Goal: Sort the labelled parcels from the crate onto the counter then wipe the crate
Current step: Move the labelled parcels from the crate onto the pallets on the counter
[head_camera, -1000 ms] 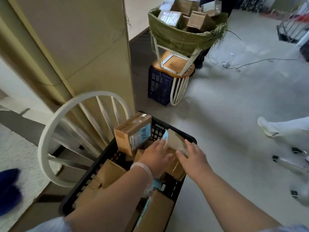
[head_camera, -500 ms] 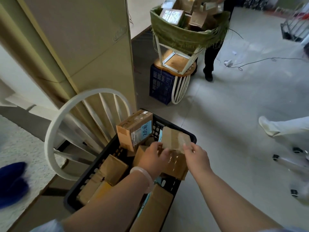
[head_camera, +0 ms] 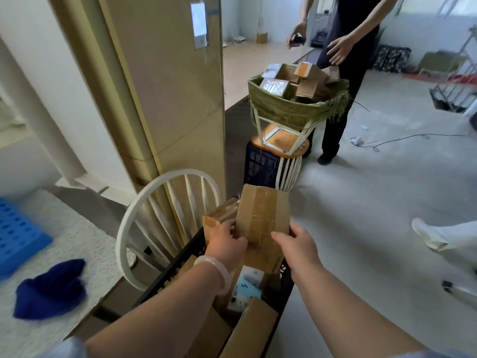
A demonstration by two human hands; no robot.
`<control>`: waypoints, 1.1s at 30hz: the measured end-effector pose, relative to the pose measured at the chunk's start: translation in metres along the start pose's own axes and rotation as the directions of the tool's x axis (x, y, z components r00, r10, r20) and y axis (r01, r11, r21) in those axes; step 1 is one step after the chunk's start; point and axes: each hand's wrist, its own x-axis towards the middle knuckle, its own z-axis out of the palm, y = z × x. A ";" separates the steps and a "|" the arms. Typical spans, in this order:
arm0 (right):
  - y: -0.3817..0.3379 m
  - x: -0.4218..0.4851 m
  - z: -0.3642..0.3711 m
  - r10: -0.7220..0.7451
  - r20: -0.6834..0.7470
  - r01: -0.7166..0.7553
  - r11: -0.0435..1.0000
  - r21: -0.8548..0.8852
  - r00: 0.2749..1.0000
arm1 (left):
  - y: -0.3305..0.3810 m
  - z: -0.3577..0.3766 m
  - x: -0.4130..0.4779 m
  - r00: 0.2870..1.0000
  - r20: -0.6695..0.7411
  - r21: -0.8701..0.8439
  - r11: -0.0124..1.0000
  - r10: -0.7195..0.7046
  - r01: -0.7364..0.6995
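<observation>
Parcels (head_camera: 247,329) fill the black crate (head_camera: 167,275). One taped cardboard parcel (head_camera: 262,218) is raised just above them, gripped by both hands: the left hand (head_camera: 227,241) curls round its left edge and the right hand (head_camera: 296,244) clasps the lower right corner. The glossy tape looks slippery, so a slack hold could let the box slide back onto the others. A swing left towards the speckled surface (head_camera: 90,241), probably the counter, risks clipping the white chair back (head_camera: 134,202) standing between. No label shows from here, so mis-sorting is possible.
</observation>
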 end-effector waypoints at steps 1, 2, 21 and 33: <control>-0.004 -0.005 0.002 -0.024 0.007 0.024 1.000 0.016 1.000 | -0.002 -0.003 -0.003 1.000 -0.015 0.006 1.000 -0.004 0.004; -0.009 -0.011 0.004 -0.032 0.021 0.031 0.999 0.033 0.999 | -0.003 -0.004 -0.007 1.000 -0.030 0.010 1.000 0.003 -0.003; -0.027 -0.040 0.050 -0.109 0.235 0.150 0.975 -0.162 0.966 | -0.030 -0.063 -0.034 0.995 -0.040 -0.255 0.964 -0.094 0.081; -0.037 -0.069 0.068 -0.121 0.405 0.188 0.973 -0.131 0.906 | -0.044 -0.078 -0.052 0.918 -0.313 0.135 0.968 0.244 -0.211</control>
